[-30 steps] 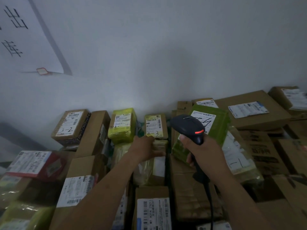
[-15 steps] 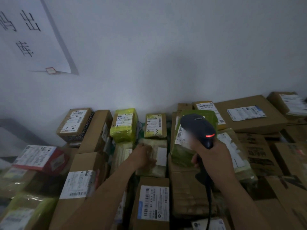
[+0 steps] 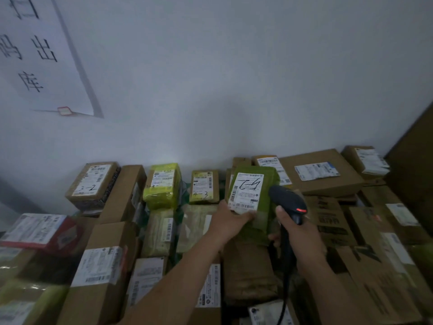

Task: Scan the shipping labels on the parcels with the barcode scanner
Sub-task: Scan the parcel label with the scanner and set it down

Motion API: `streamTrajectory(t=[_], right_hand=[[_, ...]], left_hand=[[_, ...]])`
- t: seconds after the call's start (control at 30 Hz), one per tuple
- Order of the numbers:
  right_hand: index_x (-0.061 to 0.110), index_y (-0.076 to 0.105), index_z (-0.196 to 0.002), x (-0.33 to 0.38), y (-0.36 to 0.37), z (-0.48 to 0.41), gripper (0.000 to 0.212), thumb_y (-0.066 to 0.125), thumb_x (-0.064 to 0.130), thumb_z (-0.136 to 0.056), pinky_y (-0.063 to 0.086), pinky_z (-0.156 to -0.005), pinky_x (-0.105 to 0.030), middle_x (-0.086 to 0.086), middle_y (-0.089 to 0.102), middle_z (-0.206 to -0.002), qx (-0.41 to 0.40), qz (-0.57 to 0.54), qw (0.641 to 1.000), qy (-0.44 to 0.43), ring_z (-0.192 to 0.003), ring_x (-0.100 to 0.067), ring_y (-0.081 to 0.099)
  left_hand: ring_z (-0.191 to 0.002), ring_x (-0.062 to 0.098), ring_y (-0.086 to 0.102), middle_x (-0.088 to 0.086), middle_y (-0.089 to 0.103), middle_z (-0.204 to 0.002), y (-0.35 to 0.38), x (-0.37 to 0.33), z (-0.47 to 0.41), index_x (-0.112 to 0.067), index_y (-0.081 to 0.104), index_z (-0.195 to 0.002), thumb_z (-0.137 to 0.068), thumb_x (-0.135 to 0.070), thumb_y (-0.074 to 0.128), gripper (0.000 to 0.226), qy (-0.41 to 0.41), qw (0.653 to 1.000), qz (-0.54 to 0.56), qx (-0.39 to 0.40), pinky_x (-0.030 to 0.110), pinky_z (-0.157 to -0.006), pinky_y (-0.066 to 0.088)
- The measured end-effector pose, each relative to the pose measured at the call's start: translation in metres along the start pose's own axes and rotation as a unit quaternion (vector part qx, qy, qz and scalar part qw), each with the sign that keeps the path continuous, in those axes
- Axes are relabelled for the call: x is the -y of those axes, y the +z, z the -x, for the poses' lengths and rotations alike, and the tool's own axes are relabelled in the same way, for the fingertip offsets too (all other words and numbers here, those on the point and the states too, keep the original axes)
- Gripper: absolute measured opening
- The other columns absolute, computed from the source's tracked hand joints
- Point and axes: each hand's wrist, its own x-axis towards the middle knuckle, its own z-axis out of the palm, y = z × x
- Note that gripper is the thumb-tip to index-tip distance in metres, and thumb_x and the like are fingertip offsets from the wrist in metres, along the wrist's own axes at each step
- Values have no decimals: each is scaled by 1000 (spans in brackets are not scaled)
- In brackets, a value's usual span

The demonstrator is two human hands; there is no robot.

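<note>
My left hand [image 3: 230, 222] grips the lower edge of a green parcel [image 3: 267, 207] and tilts it up, so its white shipping label [image 3: 247, 192] with handwritten marks faces me. My right hand [image 3: 296, 233] holds a black barcode scanner [image 3: 289, 202] by the handle, just right of the parcel. A red light glows on the scanner's head and its cable hangs down toward me. Around them lie many labelled parcels, among them a yellow-green one [image 3: 162, 184] and a small one marked 4-3 [image 3: 204, 186].
Cardboard boxes fill the surface against a white wall: a large box [image 3: 323, 174] at the back right, a box marked 3-2 [image 3: 92, 181] at the back left, a red parcel [image 3: 38, 231] at far left. A paper sign [image 3: 35, 55] hangs on the wall.
My left hand moved right from the pale parcels in the middle and took hold of the green parcel, raising its label. The scanner shifted right and lower, off the label.
</note>
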Motion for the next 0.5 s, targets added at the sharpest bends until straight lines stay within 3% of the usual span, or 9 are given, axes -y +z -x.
streamTrajectory(t=[0.1, 0.17, 0.27, 0.37, 0.43, 0.5], right_hand=[[11, 65, -99, 1, 0, 2, 19, 68, 27, -89, 50, -42, -26, -15, 67, -76, 29, -20, 999, -3, -48, -19, 65], [12, 65, -97, 3, 5, 4, 19, 69, 28, -88, 51, -46, -29, -11, 67, -69, 49, -23, 999, -7, -51, -23, 65], [8, 65, -95, 6, 19, 6, 22, 69, 28, -88, 51, -46, -30, -7, 66, -60, 85, -17, 996, -7, -51, -25, 63], [9, 65, -99, 11, 36, 7, 24, 70, 29, -87, 51, -47, -30, -13, 67, -61, 134, -5, 991, -11, -50, -26, 63], [11, 66, -98, 13, 47, 7, 23, 70, 30, -87, 52, -48, -29, -16, 68, -61, 159, 16, 987, -22, -49, -25, 63], [8, 66, -96, 12, 56, 5, 23, 69, 30, -87, 51, -46, -27, -14, 68, -60, 158, 33, 986, -36, -46, -22, 62]], left_hand=[[-112, 12, 57, -3, 60, -134, -11, 2, 2, -27, 47, -135, -87, -33, 73, 55, 19, 999, 31, -7, 22, -87, 46], [-115, 15, 56, -2, 58, -136, -25, 5, 6, -33, 42, -139, -87, -31, 73, 60, 15, 997, 80, 4, 32, -96, 49], [-114, 23, 59, 0, 58, -132, -49, 10, 10, -44, 38, -140, -85, -27, 75, 69, -15, 986, 165, 21, 38, -86, 53], [-104, 27, 65, 6, 63, -123, -76, 20, 16, -34, 48, -131, -85, -6, 72, 59, -16, 964, 262, -35, 40, -79, 58], [-106, 29, 64, 7, 62, -125, -90, 33, 17, -35, 49, -126, -82, -1, 72, 60, -16, 961, 260, -94, 48, -87, 58], [-113, 28, 62, 5, 58, -132, -101, 49, 20, -37, 44, -136, -81, -2, 74, 72, -29, 959, 248, -134, 53, -95, 53]])
